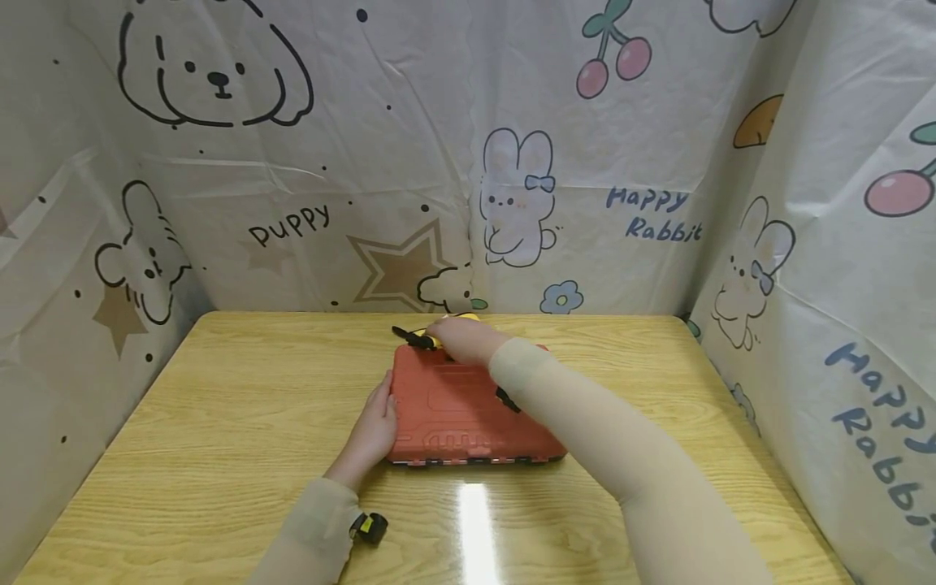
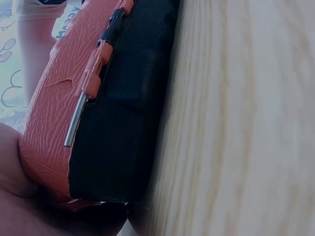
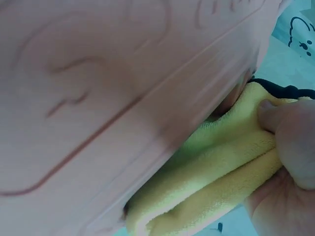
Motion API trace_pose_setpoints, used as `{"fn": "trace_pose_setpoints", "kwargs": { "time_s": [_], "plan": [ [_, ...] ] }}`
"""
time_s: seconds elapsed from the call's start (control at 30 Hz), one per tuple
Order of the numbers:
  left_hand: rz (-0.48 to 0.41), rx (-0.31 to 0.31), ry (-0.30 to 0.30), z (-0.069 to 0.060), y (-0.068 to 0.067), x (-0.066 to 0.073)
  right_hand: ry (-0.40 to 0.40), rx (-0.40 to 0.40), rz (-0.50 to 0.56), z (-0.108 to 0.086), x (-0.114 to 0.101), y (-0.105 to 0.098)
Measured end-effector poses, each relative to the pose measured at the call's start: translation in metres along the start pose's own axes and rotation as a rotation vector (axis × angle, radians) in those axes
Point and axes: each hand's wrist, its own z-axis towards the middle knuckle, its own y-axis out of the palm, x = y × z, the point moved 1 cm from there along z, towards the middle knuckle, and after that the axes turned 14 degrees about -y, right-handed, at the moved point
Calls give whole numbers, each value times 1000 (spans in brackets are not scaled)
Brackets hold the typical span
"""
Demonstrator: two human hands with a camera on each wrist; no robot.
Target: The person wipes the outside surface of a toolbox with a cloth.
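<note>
A red-lidded plastic case (image 1: pixel 453 414) with a black lower half lies flat on the wooden table, its hinged edge towards me. In the left wrist view a metal hinge pin shows on the case (image 2: pixel 118 98). My left hand (image 1: pixel 376 426) rests along the left side of the case, fingers fairly straight against it. At the far edge my right hand (image 1: pixel 468 340) pinches a folded yellow cloth with black trim (image 3: pixel 211 167). Thumb and fingers hold the cloth against the case's far side. My right forearm hides the case's right part.
The wooden table (image 1: pixel 278 390) meets a printed cloth backdrop (image 1: pixel 409 162) just behind the case. More printed cloth hangs at the left and right. A small black wrist device (image 1: pixel 370 528) sits on my left sleeve.
</note>
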Motion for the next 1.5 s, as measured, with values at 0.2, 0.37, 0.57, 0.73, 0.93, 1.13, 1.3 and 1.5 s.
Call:
{"fn": "trace_pose_setpoints", "kwargs": {
  "time_s": [0.2, 0.37, 0.57, 0.73, 0.93, 1.13, 1.3, 1.5],
  "plan": [
    [-16, 0, -7, 0, 1, 0, -14, 17, 13, -6, 7, 2],
    [-13, 0, -13, 1, 2, 0, -46, 19, -31, -11, 13, 3],
    [-13, 4, -11, 1, 2, 1, -30, 19, -21, -19, 19, 3],
    [-15, 6, -12, 0, 1, 1, -22, 16, -24, -25, 20, 2],
    [-14, 12, -10, 0, 0, 0, -24, 23, -34, -31, 24, 3],
    [-20, 1, -8, -1, 0, 1, -43, 10, -58, -39, 29, 2],
    [-20, 2, -15, -2, 0, 2, -81, 44, -62, -45, 33, 3],
    [-14, 3, -21, -2, 0, 2, -73, 40, -17, -50, 42, 7]
  ]
}}
